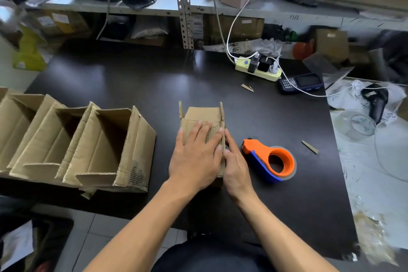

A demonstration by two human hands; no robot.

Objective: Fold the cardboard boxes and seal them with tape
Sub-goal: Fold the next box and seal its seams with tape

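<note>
A small brown cardboard box (204, 116) lies on the black table (132, 86) in front of me, its far flaps standing open. My left hand (195, 157) lies flat on the box's top panel with straight fingers, pressing it down. My right hand (235, 166) presses against the box's right side flap, fingers laid along the edge. An orange and blue tape dispenser (270, 161) rests on the table just right of my right hand, untouched.
Several larger open cardboard boxes (106, 150) are lined up at the left. A power strip (258, 69) with white cables, a dark handheld device (301, 83) and cardboard scraps (310, 147) lie at the far right. Shelving stands behind the table.
</note>
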